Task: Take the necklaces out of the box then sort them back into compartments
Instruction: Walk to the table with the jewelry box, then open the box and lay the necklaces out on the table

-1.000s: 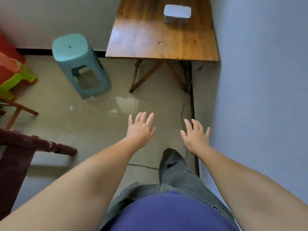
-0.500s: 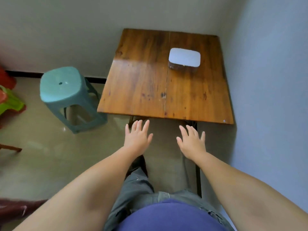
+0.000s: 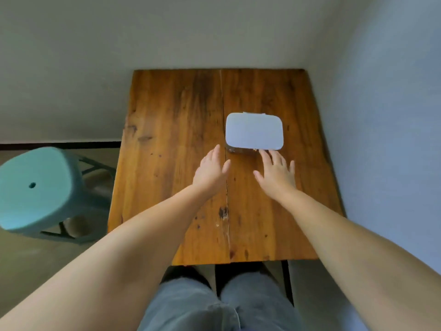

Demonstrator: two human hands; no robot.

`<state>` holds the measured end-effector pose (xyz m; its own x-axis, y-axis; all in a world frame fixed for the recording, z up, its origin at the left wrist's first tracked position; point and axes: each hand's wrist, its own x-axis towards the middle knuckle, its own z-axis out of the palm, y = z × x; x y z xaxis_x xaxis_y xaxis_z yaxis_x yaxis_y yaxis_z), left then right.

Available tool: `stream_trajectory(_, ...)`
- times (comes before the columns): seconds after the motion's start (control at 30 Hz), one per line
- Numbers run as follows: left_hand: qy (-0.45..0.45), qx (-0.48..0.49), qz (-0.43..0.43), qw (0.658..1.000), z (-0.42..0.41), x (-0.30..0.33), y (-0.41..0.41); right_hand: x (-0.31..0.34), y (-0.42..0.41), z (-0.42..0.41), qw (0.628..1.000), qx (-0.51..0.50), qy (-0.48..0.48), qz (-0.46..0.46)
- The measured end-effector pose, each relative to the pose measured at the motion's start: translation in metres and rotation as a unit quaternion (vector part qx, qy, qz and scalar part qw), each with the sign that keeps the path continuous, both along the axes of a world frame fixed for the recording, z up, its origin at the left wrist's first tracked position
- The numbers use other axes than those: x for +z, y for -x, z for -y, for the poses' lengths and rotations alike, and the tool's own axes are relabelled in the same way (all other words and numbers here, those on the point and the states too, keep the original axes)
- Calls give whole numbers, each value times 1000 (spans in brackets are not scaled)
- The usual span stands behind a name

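Observation:
A small box (image 3: 254, 130) with a pale lid and rounded corners sits closed on the right half of a wooden table (image 3: 174, 130). Its darker base shows only as a thin strip along the near edge. No necklaces are visible; the lid hides the inside. My left hand (image 3: 210, 169) hovers over the table just left of the box's near corner, fingers apart and holding nothing. My right hand (image 3: 276, 174) is stretched out flat, its fingertips at the box's near edge, also holding nothing.
A teal plastic stool (image 3: 35, 189) stands on the floor left of the table. Walls close in behind the table and along its right side. My legs in grey trousers (image 3: 214, 304) are at the table's near edge.
I have come up to the table: it and the box now fill the middle of the view. Both hands moved forward from over the floor to just short of the box.

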<state>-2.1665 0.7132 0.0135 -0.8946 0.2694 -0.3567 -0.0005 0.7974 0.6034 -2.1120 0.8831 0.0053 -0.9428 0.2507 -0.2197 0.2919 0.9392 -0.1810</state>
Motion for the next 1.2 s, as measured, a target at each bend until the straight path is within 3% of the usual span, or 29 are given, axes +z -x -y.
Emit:
stream_trajectory(0.07,-91,77,68,991,-23,-2,24,-10,37,-18,999,39,-18,-3)
stream_trajectory(0.17,-151,185,167,957,-48,-7,62,-30,83,-40,991,121,-52,19)
stream_trajectory(0.3,-255,332,286,862,-60,-21,89,-49,107,-50,980,184,-59,51)
stream_trajectory(0.5,-257,316,256,877,-57,-41,90,-15,113,-59,974,224,19,32)
stream_trajectory(0.63,-206,241,173,932,-52,-53,91,35,147,-93,957,243,75,-142)
stream_trajectory(0.7,-181,233,172,940,-55,-57,94,43,177,-115,966,165,60,-189)
stream_trajectory(0.77,-184,261,205,925,-62,-58,98,32,203,-135,978,29,110,-172)
stream_trajectory(0.83,-201,293,229,906,-67,-59,100,11,220,-143,956,-130,240,-112)
stream_trajectory(0.9,-207,305,221,903,-68,-61,98,-11,226,-139,927,-210,307,-59)
stream_trajectory(1.07,-227,323,188,899,-59,-65,94,-35,230,-112,932,-190,306,-44)
stream_trajectory(1.13,-229,317,185,901,-55,-66,95,-25,222,-95,965,-128,186,-137)
stream_trajectory(1.2,-241,311,185,900,-53,-66,95,-17,211,-65,964,9,151,-221)
